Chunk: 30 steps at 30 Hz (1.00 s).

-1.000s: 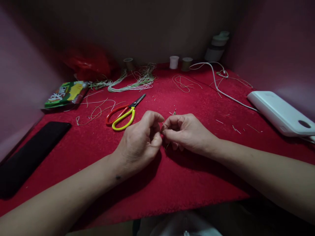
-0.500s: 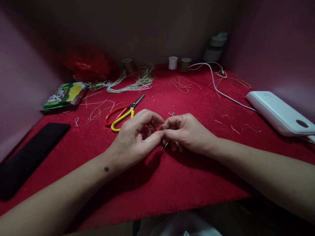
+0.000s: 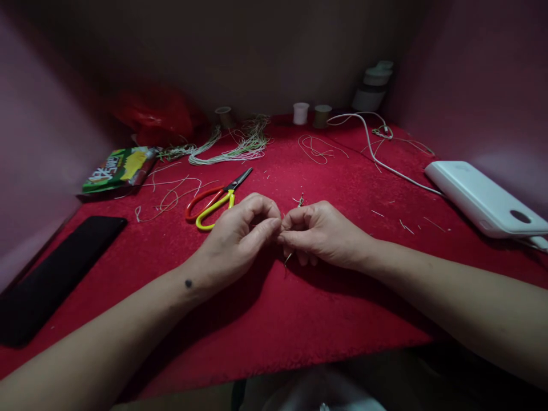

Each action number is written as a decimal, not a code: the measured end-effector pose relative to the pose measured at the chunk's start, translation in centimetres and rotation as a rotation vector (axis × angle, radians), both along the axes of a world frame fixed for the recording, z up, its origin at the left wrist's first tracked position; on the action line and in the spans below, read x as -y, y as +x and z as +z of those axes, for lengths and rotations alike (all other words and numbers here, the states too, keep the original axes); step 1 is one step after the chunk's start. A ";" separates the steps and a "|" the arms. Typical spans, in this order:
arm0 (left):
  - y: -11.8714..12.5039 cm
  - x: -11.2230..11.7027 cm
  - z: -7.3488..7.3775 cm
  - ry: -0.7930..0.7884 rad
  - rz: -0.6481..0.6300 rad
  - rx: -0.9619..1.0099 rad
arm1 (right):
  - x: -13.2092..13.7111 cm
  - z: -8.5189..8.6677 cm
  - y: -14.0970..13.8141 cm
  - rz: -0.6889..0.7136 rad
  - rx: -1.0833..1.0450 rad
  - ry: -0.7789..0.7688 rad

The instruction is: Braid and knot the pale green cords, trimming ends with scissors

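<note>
My right hand (image 3: 323, 234) is closed in a pinch on a thin cord (image 3: 289, 258). One end of the cord sticks out below its fingers, and a knotted piece (image 3: 301, 200) shows just beyond them. Against those fingertips rest the fingers of my left hand (image 3: 242, 237), curled and pinched together; what lies between them is hidden. Scissors (image 3: 213, 207) with one red and one yellow handle lie partly open beside my left hand, blades pointing away.
A red cloth (image 3: 257, 342) covers the table. Tassel threads (image 3: 240, 151), loose cord (image 3: 171, 197) and thread spools (image 3: 301, 113) lie toward the back. A snack packet (image 3: 117, 168) and black case (image 3: 64, 274) are left; a white power bank (image 3: 483, 197) with cable is right.
My left thumb has lifted slightly and drawn back from the right thumb. My right hand keeps its pinch on the cord. The view has shifted a little.
</note>
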<state>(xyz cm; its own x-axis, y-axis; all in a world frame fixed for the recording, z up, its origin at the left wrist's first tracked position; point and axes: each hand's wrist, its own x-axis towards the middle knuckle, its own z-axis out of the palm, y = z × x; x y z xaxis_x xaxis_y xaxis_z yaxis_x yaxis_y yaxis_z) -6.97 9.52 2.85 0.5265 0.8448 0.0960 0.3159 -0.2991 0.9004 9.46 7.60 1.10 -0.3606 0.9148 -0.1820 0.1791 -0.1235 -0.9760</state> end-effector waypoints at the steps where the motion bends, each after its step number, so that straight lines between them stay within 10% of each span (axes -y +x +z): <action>1: 0.0 0.0 0.1 -0.077 0.007 0.041 | 0.0 0.0 0.0 0.006 -0.009 -0.002; 30: -0.5 -0.9 -0.5 -0.354 -0.052 0.145 | -0.3 -0.1 0.4 0.066 -0.102 -0.064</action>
<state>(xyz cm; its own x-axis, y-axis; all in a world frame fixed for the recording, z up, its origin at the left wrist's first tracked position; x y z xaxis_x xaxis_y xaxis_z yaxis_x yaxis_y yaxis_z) -7.50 10.46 2.36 0.5716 0.8117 -0.1203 0.1703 0.0261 0.9851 9.91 7.88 0.97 -0.4393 0.8762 -0.1981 0.0891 -0.1769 -0.9802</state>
